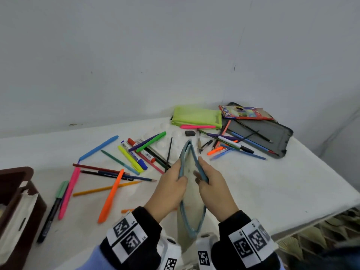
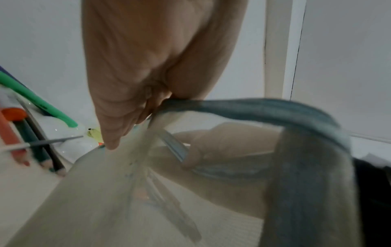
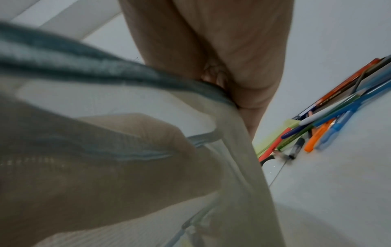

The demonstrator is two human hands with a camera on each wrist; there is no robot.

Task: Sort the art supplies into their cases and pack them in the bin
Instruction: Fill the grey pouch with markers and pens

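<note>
I hold a see-through mesh pouch [image 1: 190,168] with a blue zip edge above the white table [image 1: 272,188], its mouth pulled wide. My left hand [image 1: 175,180] pinches the pouch's left rim [image 2: 232,104]. My right hand [image 1: 206,178] pinches the right rim [image 3: 105,70]. Loose pens, pencils and markers [image 1: 109,172] lie scattered on the left. More pens [image 1: 228,147] are heaped on the right by an open grey case [image 1: 272,133]. A lime pouch [image 1: 196,115] lies at the back. The mesh pouch looks empty.
A brown bin [image 1: 17,211] stands at the table's left edge. A red pencil box [image 1: 245,112] rests on the grey case. A clear paint palette [image 1: 161,141] and a black eraser [image 1: 190,133] lie mid-table. The table's edge runs along the right.
</note>
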